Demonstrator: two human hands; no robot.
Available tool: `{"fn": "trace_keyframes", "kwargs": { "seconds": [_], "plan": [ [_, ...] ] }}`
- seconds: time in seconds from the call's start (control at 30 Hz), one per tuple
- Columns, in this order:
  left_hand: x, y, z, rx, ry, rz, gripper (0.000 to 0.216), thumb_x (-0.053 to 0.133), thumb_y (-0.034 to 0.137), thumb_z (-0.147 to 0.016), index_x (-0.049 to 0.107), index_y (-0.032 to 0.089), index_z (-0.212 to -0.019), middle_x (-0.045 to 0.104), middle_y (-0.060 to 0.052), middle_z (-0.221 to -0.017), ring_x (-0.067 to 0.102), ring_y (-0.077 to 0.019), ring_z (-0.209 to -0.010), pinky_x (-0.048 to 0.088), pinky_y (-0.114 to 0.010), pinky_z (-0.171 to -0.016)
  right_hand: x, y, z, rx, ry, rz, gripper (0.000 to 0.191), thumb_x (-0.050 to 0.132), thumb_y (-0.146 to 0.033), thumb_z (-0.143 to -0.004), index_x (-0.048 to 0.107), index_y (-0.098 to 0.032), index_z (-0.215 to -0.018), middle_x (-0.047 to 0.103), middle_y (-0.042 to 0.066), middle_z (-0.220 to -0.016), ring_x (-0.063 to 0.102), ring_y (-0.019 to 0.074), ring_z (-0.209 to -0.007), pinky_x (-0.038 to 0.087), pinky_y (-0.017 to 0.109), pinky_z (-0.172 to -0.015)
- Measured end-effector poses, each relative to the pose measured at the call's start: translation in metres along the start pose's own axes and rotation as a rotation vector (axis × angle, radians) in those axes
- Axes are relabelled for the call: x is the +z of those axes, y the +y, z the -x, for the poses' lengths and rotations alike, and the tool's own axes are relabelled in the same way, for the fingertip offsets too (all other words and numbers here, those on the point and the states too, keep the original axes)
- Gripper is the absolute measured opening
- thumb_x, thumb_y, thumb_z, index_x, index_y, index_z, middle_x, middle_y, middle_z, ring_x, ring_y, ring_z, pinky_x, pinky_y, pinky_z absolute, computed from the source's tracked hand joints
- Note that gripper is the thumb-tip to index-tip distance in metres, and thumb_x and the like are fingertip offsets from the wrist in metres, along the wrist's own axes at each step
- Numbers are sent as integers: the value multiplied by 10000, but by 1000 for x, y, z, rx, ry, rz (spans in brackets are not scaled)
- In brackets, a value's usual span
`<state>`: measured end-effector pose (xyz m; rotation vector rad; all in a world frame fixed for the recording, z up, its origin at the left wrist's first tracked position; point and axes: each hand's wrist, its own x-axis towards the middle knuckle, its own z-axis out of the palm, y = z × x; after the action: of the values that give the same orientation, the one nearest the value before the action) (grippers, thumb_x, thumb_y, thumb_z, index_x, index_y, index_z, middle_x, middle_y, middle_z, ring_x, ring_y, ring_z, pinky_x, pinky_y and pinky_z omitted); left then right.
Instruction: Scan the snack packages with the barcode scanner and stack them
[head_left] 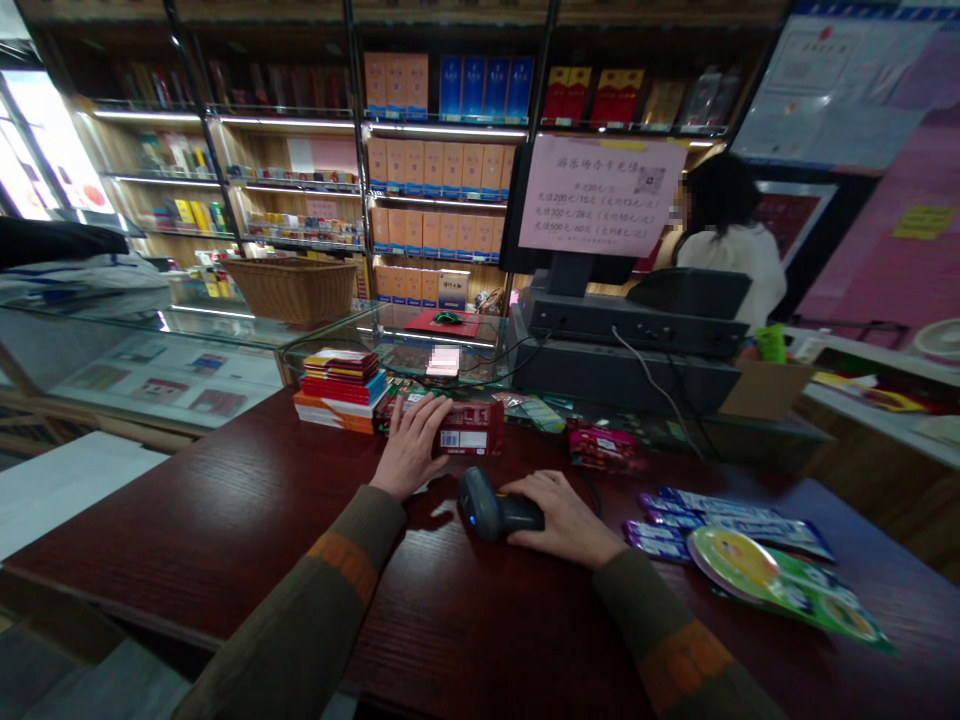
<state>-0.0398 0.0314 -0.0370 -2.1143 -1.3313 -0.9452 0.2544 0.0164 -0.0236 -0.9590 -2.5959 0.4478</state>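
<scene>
My left hand (411,442) reaches over the left part of a dark red packet (484,425), its fingers along the top and its thumb low in front. A white barcode label on the packet faces me. My right hand (561,515) is wrapped round the handle of a black barcode scanner (487,505). The scanner's head points left, below the packet, and a small blue light glows on it. Under the scanner and left wrist, the dark wooden counter (292,530) shows.
A stack of small boxes (341,390) stands left of my left hand. Behind are a red snack bag (600,445) and a monitor with a pink notice (600,195). Purple-blue packets (742,520) and a green-yellow package (780,580) lie right. A person (731,240) stands behind the register.
</scene>
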Motion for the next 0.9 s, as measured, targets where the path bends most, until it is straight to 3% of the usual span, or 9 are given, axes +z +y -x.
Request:
{"fn": "trace_keyframes", "kwargs": {
  "seconds": [0.27,0.33,0.43,0.53,0.63,0.9],
  "plan": [
    [1,0,0,2,11,-1,881,691,270,-799,257,207,-1563,488,-130,-1514,372,-312,-1462,73,-578,-1269,-2,2,0,54,-10,-79,589,774,-558,-773,636,-274,-1270,698,65,-1199,589,286,-1152,354,439,-1039],
    [1,1,-1,6,16,3,873,687,271,-804,260,209,-1562,488,-130,-1515,373,-313,-1462,80,-578,-1268,-2,4,-1,102,49,-154,509,637,-574,-885,624,-283,-1302,693,63,-1223,589,274,-1163,367,435,-1039],
    [2,1,-1,13,18,8,876,687,267,-805,256,208,-1565,494,-125,-1512,370,-311,-1463,88,-581,-1267,3,11,-9,190,238,-264,406,438,-510,-996,659,-276,-1243,701,57,-1213,613,250,-1138,395,426,-1028],
    [3,2,-2,20,16,13,893,693,248,-794,248,211,-1567,495,-116,-1514,373,-304,-1460,92,-579,-1268,9,22,-25,252,405,-363,396,547,-483,-938,654,-242,-1234,726,64,-1082,662,237,-1004,473,394,-939],
    [2,3,-3,30,15,18,893,697,231,-787,254,208,-1562,497,-117,-1513,380,-301,-1454,93,-574,-1268,14,29,-42,274,541,-513,430,631,-449,-877,637,-214,-1237,735,74,-1084,683,234,-1006,496,394,-958],
    [2,7,-4,49,-13,14,832,671,272,-822,284,204,-1555,502,-124,-1508,382,-302,-1457,97,-573,-1265,17,18,-62,223,504,-726,511,752,-362,-763,641,-212,-1239,762,87,-1108,719,251,-1011,539,405,-951]
  ]
}}
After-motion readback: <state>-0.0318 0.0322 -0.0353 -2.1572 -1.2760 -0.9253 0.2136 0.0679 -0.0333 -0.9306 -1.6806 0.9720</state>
